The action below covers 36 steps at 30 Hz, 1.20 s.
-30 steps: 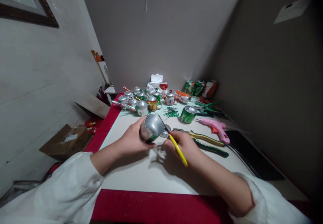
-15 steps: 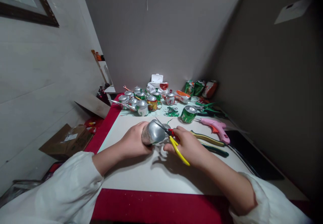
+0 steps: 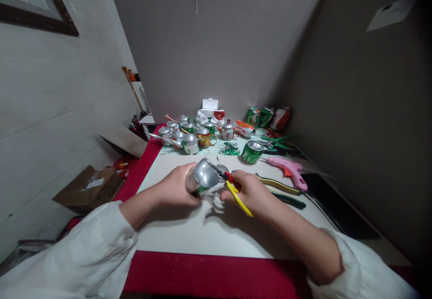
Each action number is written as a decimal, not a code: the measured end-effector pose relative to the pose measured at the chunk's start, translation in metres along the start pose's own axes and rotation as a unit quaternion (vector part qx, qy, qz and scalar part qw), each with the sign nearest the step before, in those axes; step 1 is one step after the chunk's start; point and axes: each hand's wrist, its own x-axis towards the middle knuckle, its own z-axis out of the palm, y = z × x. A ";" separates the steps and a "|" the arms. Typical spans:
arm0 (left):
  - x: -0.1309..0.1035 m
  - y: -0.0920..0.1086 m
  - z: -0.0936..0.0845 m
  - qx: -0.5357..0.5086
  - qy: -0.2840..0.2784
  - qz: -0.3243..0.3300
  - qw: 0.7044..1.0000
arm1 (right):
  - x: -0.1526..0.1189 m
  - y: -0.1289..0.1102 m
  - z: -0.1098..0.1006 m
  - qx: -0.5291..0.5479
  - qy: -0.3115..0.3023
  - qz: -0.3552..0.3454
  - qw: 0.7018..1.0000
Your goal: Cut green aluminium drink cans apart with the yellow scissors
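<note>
My left hand (image 3: 175,185) is wrapped round a cut drink can (image 3: 204,176), tilted so that its smooth silver end faces right and up. Some green print shows low on its side. In my right hand (image 3: 249,193) are pliers (image 3: 232,190) with one yellow and one red handle and thin dark jaws. The jaw tips lie at the can's silver rim; whether they grip the metal I cannot tell. Behind the jaws a round silver disc (image 3: 222,167) rests on the white board (image 3: 189,240). A short green can (image 3: 252,152) stands beyond my right hand.
Small pots made from cans (image 3: 191,144) crowd the back left, near green metal scraps (image 3: 230,148). To the right lie yellow-and-green-handled pliers (image 3: 278,184), a pink glue gun (image 3: 290,169) and a black flat object (image 3: 337,204). Crushed cans (image 3: 266,117) stand by the wall.
My left hand has shifted slightly left with the can, which has turned to show more of its silver end. The pliers' jaws look closer together, and more of the disc behind shows.
</note>
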 end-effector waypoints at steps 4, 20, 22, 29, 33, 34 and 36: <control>0.001 -0.002 -0.001 -0.043 -0.069 -0.008 0.997 | -0.001 -0.003 0.000 0.001 -0.010 -0.032 0.999; 0.004 -0.016 -0.028 -0.059 -0.113 0.022 0.992 | -0.002 -0.001 0.009 0.062 0.020 0.010 0.998; 0.004 -0.013 -0.022 -0.045 -0.050 0.014 0.998 | -0.001 -0.002 0.010 0.072 0.030 0.043 0.996; 0.003 -0.009 -0.003 -0.001 0.067 -0.033 0.997 | 0.000 -0.006 0.016 0.090 0.008 0.090 0.992; 0.002 -0.011 0.000 0.065 0.057 0.008 0.996 | -0.003 -0.007 0.007 0.027 -0.009 0.035 0.999; 0.002 -0.011 0.000 0.081 0.051 0.020 0.995 | -0.003 -0.008 0.004 0.003 -0.011 0.020 1.000; 0.002 -0.009 0.001 0.102 0.036 0.032 0.994 | -0.003 -0.009 0.000 -0.030 -0.007 0.005 1.000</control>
